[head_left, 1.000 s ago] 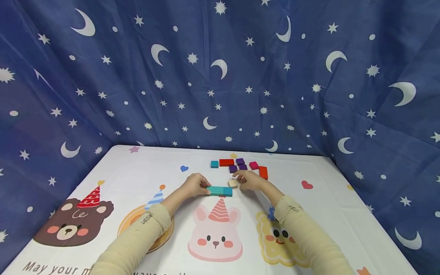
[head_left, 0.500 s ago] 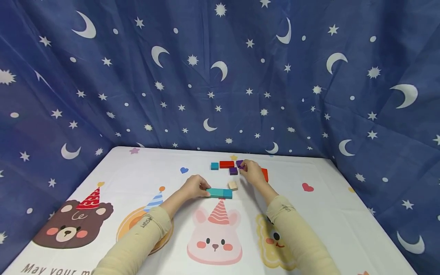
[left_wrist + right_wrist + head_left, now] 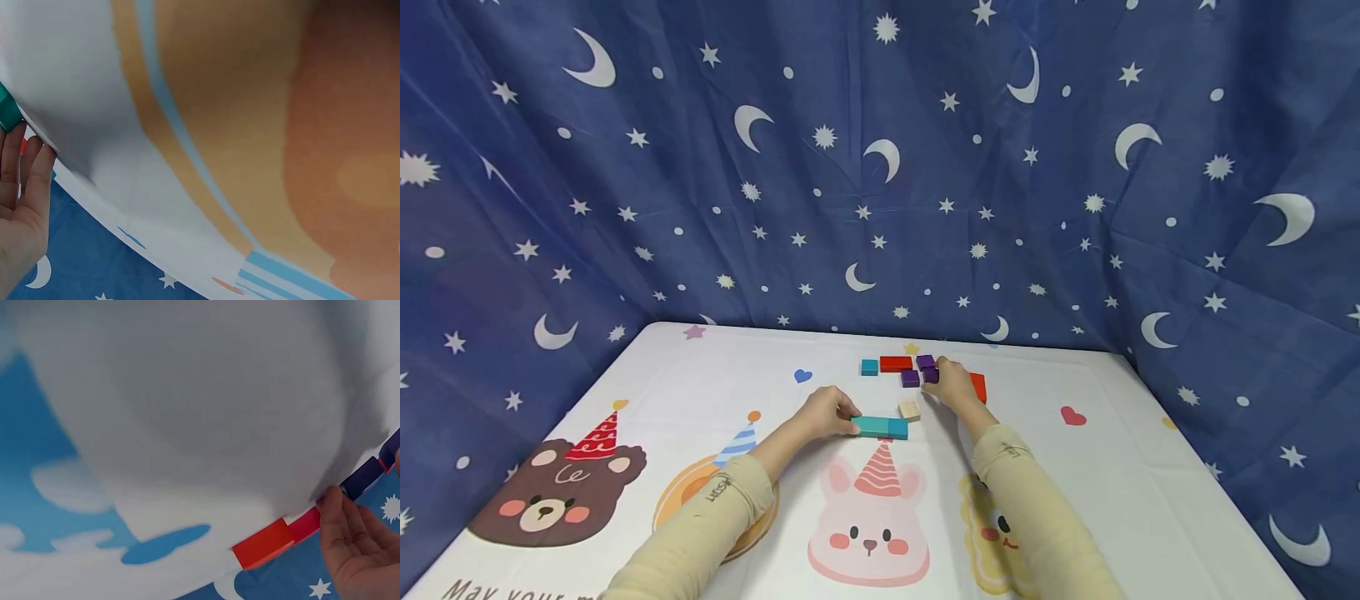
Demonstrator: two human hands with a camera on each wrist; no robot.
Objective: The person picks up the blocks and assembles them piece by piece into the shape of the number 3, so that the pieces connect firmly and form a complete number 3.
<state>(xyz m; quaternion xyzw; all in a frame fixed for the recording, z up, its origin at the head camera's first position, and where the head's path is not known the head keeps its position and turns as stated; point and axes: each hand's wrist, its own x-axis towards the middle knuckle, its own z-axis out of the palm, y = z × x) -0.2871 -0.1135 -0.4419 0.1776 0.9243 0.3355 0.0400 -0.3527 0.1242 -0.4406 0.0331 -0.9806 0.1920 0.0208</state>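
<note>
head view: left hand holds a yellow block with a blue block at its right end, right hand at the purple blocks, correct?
No, the left hand holds a teal block, not yellow, as the head view shows. The rest stands: a blue block at its right end, the right hand at the purple blocks.

Teal oblong block [image 3: 870, 427]: smooth, matt, painted-looking, at the left hand's [image 3: 822, 412] fingertips.
Small pale beige block [image 3: 909, 411]: unglossed, bare-wood look, between both hands' fingers.
Dark purple square blocks [image 3: 910, 379]: smooth, about the right hand's [image 3: 953, 385] fingertips.
White printed tablecloth [image 3: 1150, 492]: smooth, beneath the fingers.
Blue star-printed curtain [image 3: 925, 267]: creased cloth, beyond the fingers.
</note>
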